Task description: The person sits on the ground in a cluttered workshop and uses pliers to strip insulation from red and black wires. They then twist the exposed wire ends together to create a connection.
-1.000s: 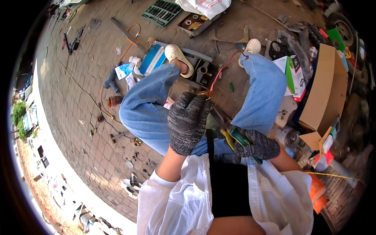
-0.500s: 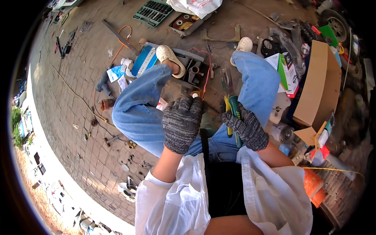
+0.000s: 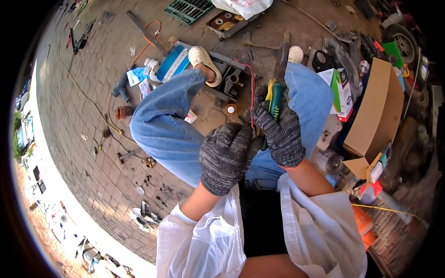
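Pliers (image 3: pixel 276 95) with green and yellow handles show near the middle of my head view, between the knees of the seated person's blue jeans (image 3: pixel 162 123). From my end of the feed I see the gloved right hand (image 3: pixel 280 132) clamped around those handles, the tool's metal end pointing away from the body. Beside it, the gloved left hand (image 3: pixel 225 155) has its fingers curled, their tips turned toward the other hand; I cannot tell whether they are shut on anything. A red wire (image 3: pixel 252 88) drops from the gray toolbox (image 3: pixel 222 88) area into the narrow space between both hands, where I lose its end. Just ahead of the left hand I make out a small brown container (image 3: pixel 231 109) with a round white spot on top, standing on the floor. A cream clog (image 3: pixel 202 62) rests against the toolbox, next to a blue tray (image 3: pixel 171 65). Over on the right I have an open cardboard box (image 3: pixel 375 111); on the left, a hammer (image 3: pixel 127 155) lies on the paving (image 3: pixel 99 171).
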Demonstrator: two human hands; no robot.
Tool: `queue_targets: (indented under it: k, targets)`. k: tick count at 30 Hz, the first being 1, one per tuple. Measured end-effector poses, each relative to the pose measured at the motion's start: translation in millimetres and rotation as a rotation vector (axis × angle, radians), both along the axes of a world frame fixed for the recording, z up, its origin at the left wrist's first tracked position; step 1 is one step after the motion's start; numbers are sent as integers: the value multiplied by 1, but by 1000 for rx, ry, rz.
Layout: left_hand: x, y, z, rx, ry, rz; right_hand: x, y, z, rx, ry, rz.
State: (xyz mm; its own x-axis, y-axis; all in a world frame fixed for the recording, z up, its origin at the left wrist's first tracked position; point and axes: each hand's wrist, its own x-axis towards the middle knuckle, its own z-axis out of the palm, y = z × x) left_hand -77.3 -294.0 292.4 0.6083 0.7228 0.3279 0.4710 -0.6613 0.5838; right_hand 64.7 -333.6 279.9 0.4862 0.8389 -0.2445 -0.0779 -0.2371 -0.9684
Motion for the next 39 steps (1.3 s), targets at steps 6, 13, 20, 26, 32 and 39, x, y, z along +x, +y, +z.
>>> queue_targets:
  k: [6,13,20,26,32,39]
  targets:
    - [1,11,4,1,-253,81,13,-12,-10,-95,425,206]
    - [3,34,3,-51,-348,-326,21,-24,4,-45,690,292]
    - [1,37,2,111,-347,-361,64,-48,12,-494,273,541]
    - [-14,58,9,118,-15,-390,83,-73,69,-371,268,690]
    - [-14,65,9,123,84,-470,85,-75,81,-441,-346,923]
    - [-18,68,9,101,158,-455,77,-64,79,-412,-444,978]
